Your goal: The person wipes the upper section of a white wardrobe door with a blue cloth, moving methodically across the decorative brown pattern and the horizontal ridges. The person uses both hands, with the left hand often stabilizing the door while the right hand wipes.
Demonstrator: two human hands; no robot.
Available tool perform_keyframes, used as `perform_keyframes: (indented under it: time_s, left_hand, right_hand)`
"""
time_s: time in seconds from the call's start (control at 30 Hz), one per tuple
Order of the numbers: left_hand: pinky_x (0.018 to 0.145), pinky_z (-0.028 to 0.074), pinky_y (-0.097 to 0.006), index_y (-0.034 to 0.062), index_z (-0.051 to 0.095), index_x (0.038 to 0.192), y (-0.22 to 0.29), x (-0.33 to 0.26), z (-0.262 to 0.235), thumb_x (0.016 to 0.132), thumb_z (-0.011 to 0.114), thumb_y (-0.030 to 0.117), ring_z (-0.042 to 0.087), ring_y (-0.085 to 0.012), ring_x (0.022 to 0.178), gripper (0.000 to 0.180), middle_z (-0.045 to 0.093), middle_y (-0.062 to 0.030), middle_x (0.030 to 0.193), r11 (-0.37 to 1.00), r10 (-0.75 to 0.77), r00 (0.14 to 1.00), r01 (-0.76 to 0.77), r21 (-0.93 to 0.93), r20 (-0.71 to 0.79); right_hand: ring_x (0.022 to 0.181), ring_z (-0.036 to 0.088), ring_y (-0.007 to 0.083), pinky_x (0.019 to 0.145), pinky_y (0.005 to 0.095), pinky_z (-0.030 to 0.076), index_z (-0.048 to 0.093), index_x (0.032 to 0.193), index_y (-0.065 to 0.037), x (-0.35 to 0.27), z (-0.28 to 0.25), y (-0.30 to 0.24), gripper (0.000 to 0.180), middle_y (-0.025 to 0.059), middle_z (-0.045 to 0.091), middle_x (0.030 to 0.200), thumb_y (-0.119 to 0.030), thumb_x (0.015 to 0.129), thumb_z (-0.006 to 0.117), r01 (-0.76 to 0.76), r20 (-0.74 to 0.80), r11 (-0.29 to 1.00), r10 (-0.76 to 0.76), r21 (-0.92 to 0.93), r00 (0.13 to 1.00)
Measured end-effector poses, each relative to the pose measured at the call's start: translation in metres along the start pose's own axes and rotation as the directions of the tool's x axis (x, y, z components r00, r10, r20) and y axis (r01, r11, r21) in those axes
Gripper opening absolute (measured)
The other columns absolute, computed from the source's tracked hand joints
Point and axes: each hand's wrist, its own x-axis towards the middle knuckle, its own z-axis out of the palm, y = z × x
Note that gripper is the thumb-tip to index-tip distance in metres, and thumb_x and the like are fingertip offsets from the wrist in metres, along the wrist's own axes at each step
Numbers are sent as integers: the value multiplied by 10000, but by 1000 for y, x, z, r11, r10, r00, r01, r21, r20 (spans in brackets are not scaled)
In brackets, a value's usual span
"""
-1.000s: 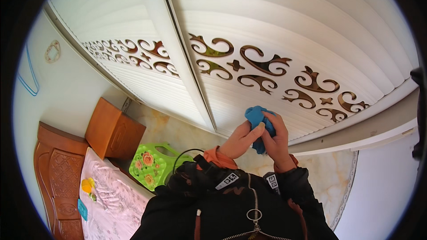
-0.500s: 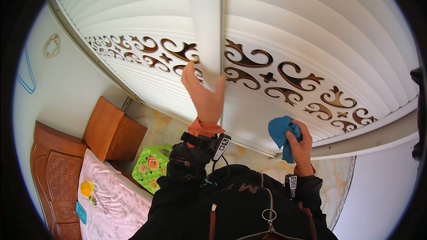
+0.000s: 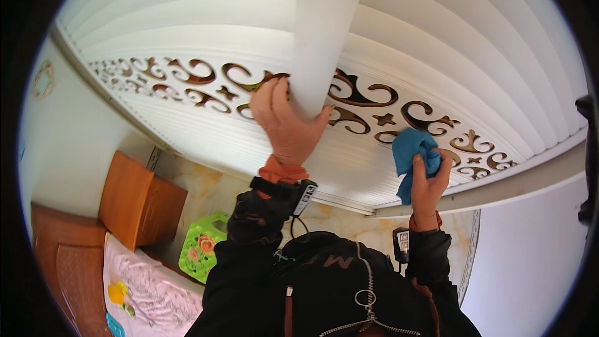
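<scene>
In front of me stands a white louvred wardrobe door (image 3: 399, 56) with a cut-out scroll pattern. My left hand (image 3: 290, 126) grips its smooth white upright edge strip (image 3: 321, 43), fingers on the left side and thumb on the right. My right hand (image 3: 430, 184) is closed on a crumpled blue cloth (image 3: 412, 153), held up against or just in front of the scroll band; I cannot tell whether it touches. Part of the cloth hangs below the fingers and covers some of the pattern.
At the left are a brown wooden bedside cabinet (image 3: 140, 200), a green flowered plastic stool (image 3: 203, 246) and a bed with a wooden headboard (image 3: 68, 268) and pink sheet (image 3: 165, 281). A yellow item (image 3: 116, 293) lies on the sheet. A white wall (image 3: 530, 256) stands at the right.
My right hand has lifted the blue cloth up to the scroll band. My left hand has come closer around the door's edge strip. The whole view has shifted slightly.
</scene>
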Motion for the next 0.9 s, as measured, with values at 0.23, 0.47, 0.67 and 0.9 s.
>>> perform_keyframes:
  time_s: [0.23,0.47,0.67,0.9]
  left_hand:
    - [968,395,-475,29,400,1346,-22,-6,13,582,911,217,398,-339,1171,938,347,-143,1286,990,60,998,-64,-128,-36]
    - [946,399,-471,12,366,1372,-27,-10,17,597,902,226,379,-335,1165,967,306,-146,1292,986,84,996,-85,-143,-11]
    - [939,393,-470,-3,375,1372,-25,-10,13,614,907,257,373,-341,1172,962,314,-166,1311,986,96,995,-95,-136,3]
    - [851,414,-410,-3,329,1409,-31,-8,8,585,904,211,380,-317,1152,1028,291,-169,1345,984,139,989,-132,-117,55]
  right_hand:
    - [973,553,228,910,335,443,564,1105,3,39,8,-1,287,121,572,1060,-60,865,709,84,-352,996,-80,-4,933]
    - [901,571,369,756,409,488,622,1038,-72,26,58,-12,264,170,547,985,-16,788,685,250,-183,893,-336,-375,924]
    - [796,585,349,668,401,497,627,1026,-90,-15,49,3,305,144,539,939,3,739,673,80,136,971,-50,-226,989]
    - [950,557,245,857,337,455,560,1136,-19,24,25,-38,390,146,532,1033,26,776,703,161,-342,974,-208,-160,916]
